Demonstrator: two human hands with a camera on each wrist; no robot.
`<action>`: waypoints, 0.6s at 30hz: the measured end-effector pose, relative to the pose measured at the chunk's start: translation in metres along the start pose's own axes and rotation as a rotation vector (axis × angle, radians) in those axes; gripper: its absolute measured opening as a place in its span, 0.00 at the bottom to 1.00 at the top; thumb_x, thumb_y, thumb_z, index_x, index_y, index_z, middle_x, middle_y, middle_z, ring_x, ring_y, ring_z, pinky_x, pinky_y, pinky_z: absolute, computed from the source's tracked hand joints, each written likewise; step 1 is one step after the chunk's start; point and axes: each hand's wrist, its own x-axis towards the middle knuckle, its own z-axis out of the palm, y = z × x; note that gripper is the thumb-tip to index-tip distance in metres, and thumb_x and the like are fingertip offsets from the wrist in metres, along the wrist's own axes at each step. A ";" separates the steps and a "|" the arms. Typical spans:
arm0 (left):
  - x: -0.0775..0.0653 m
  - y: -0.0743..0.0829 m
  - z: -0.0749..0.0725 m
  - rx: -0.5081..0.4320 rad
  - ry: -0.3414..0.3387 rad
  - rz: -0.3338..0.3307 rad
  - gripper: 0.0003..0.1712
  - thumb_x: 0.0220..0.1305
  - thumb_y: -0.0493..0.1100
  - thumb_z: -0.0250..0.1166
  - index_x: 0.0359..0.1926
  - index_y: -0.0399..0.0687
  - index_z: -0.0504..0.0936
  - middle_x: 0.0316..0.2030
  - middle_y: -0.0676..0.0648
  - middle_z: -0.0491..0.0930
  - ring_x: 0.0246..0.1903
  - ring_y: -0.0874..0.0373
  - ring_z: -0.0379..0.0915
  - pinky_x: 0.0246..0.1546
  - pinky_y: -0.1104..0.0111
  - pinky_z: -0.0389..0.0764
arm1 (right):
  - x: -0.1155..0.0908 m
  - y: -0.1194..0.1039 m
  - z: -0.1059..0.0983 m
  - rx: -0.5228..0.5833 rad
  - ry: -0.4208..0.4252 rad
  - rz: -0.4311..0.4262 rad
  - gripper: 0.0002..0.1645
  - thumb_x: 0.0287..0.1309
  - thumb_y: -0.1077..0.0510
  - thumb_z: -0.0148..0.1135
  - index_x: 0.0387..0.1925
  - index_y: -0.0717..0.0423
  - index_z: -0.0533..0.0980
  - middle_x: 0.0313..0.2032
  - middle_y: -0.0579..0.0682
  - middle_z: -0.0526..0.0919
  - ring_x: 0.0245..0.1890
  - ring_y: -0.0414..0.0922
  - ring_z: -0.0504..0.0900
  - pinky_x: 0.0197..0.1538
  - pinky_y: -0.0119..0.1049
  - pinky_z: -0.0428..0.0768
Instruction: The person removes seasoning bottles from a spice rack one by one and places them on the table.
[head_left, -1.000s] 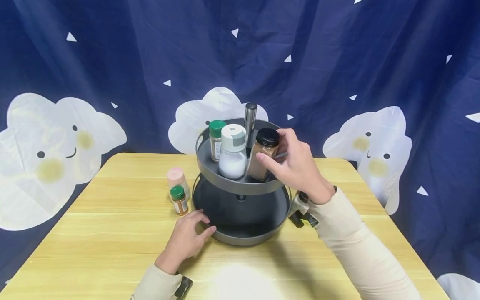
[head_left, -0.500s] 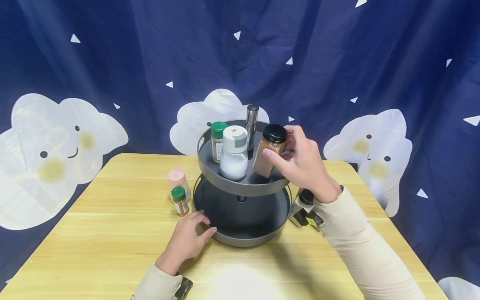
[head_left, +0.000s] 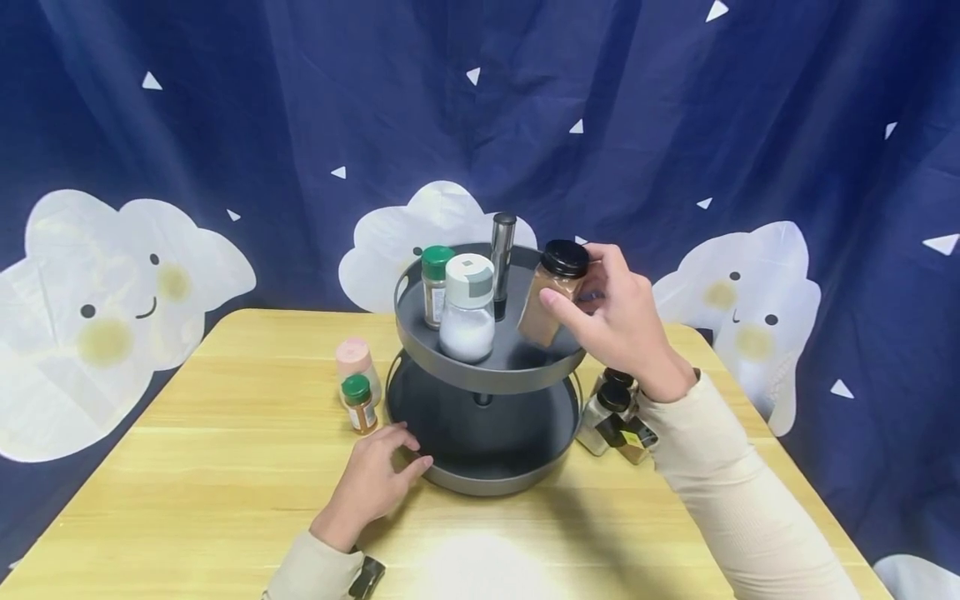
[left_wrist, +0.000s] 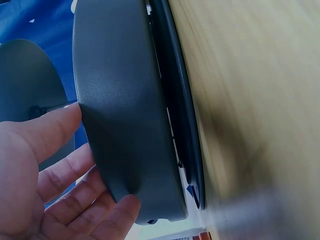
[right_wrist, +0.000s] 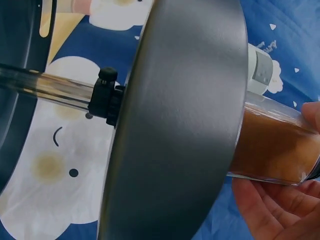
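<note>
My right hand pinches a square clear jar of brown powder by its upper part, below the black lid. The jar tilts over the right part of the upper tier of a dark grey two-tier turntable. In the right wrist view the jar shows just past the tier's wall, its base hidden. My left hand rests at the front-left rim of the lower tier; in the left wrist view its relaxed fingers touch the rim. A white-capped shaker and a green-capped spice jar stand on the upper tier.
Left of the turntable, a pink-capped bottle and a green-capped spice jar stand on the wooden table. Several black-lidded jars stand to its right, partly behind my right wrist. A metal post rises from the upper tier.
My right hand has moved the brown-powder jar to the right and slightly up, away from the white-capped shaker. More jars show beneath the right wrist. The left hand has stayed put.
</note>
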 end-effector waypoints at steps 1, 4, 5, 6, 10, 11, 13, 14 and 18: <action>0.000 0.000 0.000 0.000 0.000 -0.001 0.10 0.53 0.41 0.74 0.32 0.42 0.82 0.49 0.33 0.80 0.52 0.38 0.75 0.56 0.48 0.73 | 0.000 0.001 0.000 -0.003 0.005 -0.004 0.32 0.48 0.61 0.73 0.51 0.67 0.68 0.28 0.55 0.84 0.25 0.43 0.82 0.31 0.20 0.78; -0.001 0.001 -0.001 -0.003 -0.004 -0.006 0.10 0.53 0.41 0.74 0.32 0.42 0.82 0.49 0.32 0.79 0.53 0.38 0.75 0.56 0.48 0.73 | 0.000 0.003 -0.003 -0.014 0.013 -0.010 0.31 0.48 0.61 0.73 0.50 0.67 0.68 0.28 0.55 0.84 0.24 0.44 0.82 0.30 0.20 0.78; -0.001 0.001 -0.001 -0.004 -0.006 -0.008 0.10 0.53 0.41 0.74 0.32 0.42 0.82 0.49 0.32 0.79 0.53 0.38 0.75 0.56 0.48 0.73 | 0.000 0.004 -0.003 -0.019 0.013 -0.011 0.31 0.48 0.61 0.73 0.50 0.67 0.68 0.27 0.55 0.84 0.24 0.44 0.82 0.30 0.20 0.77; -0.001 0.002 -0.001 -0.006 -0.008 -0.009 0.09 0.53 0.40 0.74 0.32 0.42 0.82 0.49 0.32 0.79 0.53 0.37 0.74 0.56 0.48 0.73 | 0.000 0.004 -0.004 -0.019 0.012 -0.011 0.30 0.48 0.61 0.73 0.50 0.67 0.68 0.28 0.55 0.84 0.24 0.44 0.82 0.30 0.21 0.77; -0.001 0.002 -0.001 -0.010 -0.011 -0.013 0.09 0.53 0.40 0.74 0.32 0.42 0.82 0.50 0.32 0.79 0.53 0.37 0.74 0.56 0.48 0.73 | -0.002 0.007 -0.008 -0.028 0.010 0.008 0.30 0.49 0.61 0.73 0.50 0.67 0.68 0.28 0.56 0.84 0.25 0.45 0.83 0.30 0.20 0.77; -0.001 0.002 -0.001 -0.010 -0.012 -0.013 0.09 0.53 0.40 0.74 0.32 0.43 0.82 0.50 0.32 0.79 0.53 0.37 0.74 0.56 0.48 0.73 | -0.002 0.007 -0.009 -0.030 0.011 0.017 0.30 0.49 0.61 0.73 0.50 0.67 0.68 0.28 0.56 0.84 0.25 0.46 0.83 0.31 0.19 0.77; -0.001 0.002 -0.001 -0.013 -0.013 -0.013 0.09 0.53 0.40 0.74 0.32 0.43 0.82 0.50 0.32 0.79 0.53 0.37 0.74 0.56 0.48 0.73 | -0.003 0.008 -0.011 -0.035 0.015 0.033 0.30 0.49 0.62 0.72 0.50 0.68 0.68 0.28 0.56 0.84 0.26 0.47 0.83 0.31 0.18 0.77; -0.001 0.002 -0.001 -0.013 -0.014 -0.012 0.09 0.53 0.40 0.74 0.32 0.43 0.82 0.50 0.32 0.79 0.53 0.38 0.74 0.56 0.48 0.73 | -0.003 0.009 -0.012 -0.034 0.016 0.041 0.30 0.49 0.62 0.72 0.50 0.68 0.68 0.28 0.57 0.84 0.26 0.48 0.83 0.31 0.18 0.77; -0.001 0.002 -0.001 -0.014 -0.009 -0.009 0.09 0.53 0.40 0.74 0.32 0.43 0.82 0.49 0.33 0.79 0.53 0.38 0.75 0.56 0.48 0.74 | -0.004 0.010 -0.016 -0.033 0.028 0.051 0.28 0.50 0.64 0.71 0.50 0.68 0.68 0.29 0.57 0.85 0.25 0.48 0.83 0.30 0.19 0.77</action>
